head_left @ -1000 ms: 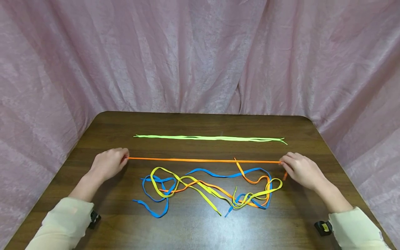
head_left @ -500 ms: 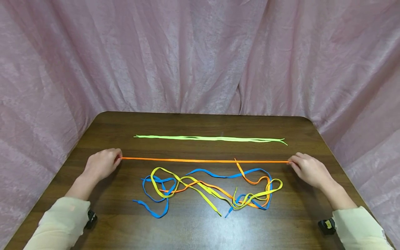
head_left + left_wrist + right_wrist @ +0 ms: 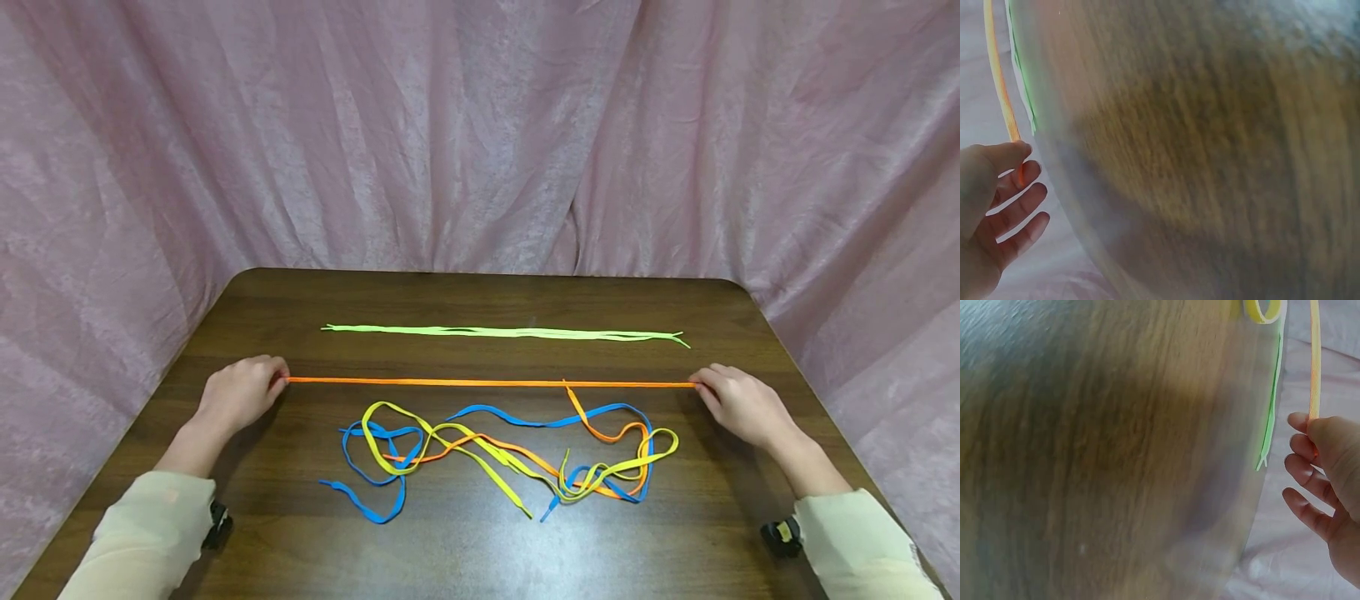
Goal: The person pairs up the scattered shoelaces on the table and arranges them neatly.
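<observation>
An orange shoelace (image 3: 465,382) runs straight from hand to hand, stretched taut across the table in the head view. My left hand (image 3: 243,392) pinches one end between thumb and forefinger; in the left wrist view a short orange tip shows below the thumb. The other end is pinched by my right hand (image 3: 742,404), its remaining fingers loosely curled in the right wrist view. Nearer the front lies a loose tangle of a blue shoelace (image 3: 555,422), a yellow shoelace (image 3: 491,472) and another orange shoelace (image 3: 517,450).
Light green shoelaces (image 3: 510,332) lie side by side in a straight line toward the back of the brown wooden table (image 3: 480,300). A pink curtain (image 3: 480,133) hangs behind and around the table.
Both hands have moved apart, drawing the orange shoelace out longer between them. The loose tail that hung by the right hand no longer shows. The laces on the table stay put.
</observation>
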`<state>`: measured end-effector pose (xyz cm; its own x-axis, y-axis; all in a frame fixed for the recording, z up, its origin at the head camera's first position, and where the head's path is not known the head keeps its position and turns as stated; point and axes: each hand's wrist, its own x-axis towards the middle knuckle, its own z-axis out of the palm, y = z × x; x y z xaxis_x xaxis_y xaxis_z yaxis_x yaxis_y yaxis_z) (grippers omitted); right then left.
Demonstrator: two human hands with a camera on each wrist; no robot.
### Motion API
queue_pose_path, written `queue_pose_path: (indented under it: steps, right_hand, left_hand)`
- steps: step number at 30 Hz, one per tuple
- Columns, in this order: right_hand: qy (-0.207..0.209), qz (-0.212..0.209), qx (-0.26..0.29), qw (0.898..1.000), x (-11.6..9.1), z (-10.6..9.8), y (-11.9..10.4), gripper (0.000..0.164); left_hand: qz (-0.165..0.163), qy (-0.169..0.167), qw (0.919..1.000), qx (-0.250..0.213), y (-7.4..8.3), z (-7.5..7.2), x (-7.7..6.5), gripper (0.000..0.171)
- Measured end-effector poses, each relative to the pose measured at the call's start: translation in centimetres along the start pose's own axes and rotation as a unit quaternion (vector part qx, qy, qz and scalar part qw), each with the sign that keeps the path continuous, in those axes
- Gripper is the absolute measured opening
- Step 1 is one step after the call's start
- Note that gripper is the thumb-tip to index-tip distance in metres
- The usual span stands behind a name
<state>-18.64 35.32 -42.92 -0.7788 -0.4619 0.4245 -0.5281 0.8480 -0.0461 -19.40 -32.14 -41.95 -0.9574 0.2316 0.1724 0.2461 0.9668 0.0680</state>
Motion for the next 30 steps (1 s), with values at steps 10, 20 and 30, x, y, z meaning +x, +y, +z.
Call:
queue_pose_path:
  steps: [10, 20, 30]
  right_hand:
    - [-0.016, 0.023, 0.011, 1.0, 0.7, 0.6, 0.6, 0.014]
    - [-0.055, 0.062, 0.016, 0.996, 1.5, 1.2, 1.8, 0.01]
    - [-0.12, 0.12, 0.031, 0.985, 2.5, 1.7, 2.9, 0.006]
  left_hand:
    - [-0.008, -0.003, 0.9999, -0.006, -0.4, 0.4, 0.7, 0.006]
    - [-0.031, -0.029, 0.9988, -0.024, -0.4, 0.9, 2.5, 0.005]
    - [-0.067, -0.029, 0.9956, -0.059, 0.1, 1.2, 4.3, 0.007]
